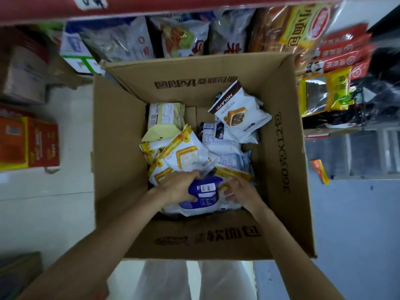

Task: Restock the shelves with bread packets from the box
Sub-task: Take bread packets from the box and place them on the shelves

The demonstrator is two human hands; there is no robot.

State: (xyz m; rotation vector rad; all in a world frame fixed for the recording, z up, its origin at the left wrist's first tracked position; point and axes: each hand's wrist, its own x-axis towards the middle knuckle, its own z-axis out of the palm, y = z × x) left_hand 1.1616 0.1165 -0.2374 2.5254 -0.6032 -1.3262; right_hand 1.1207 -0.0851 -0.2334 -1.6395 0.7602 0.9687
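Note:
An open cardboard box (pixel 121 135) stands on the floor below me, holding several bread packets. Both my hands reach into its near end. My left hand (pixel 177 187) grips a blue and white packet (pixel 203 195) by its left edge, thumb on top. My right hand (pixel 240 191) hovers beside that packet's right edge with fingers loosely curled; whether it touches is unclear. Yellow and white packets (pixel 184 152) lie in the middle, a pale yellow packet (pixel 164 118) at the far left, and a white and brown packet (pixel 240 113) leans at the far right.
A shelf (pixel 194 40) stocked with snack and bread bags runs beyond the box. More bags hang on a rack (pixel 337 83) at the right. Orange cartons (pixel 28 141) and brown boxes (pixel 23 76) sit on the floor at the left. A small orange packet (pixel 320 169) lies on the right floor.

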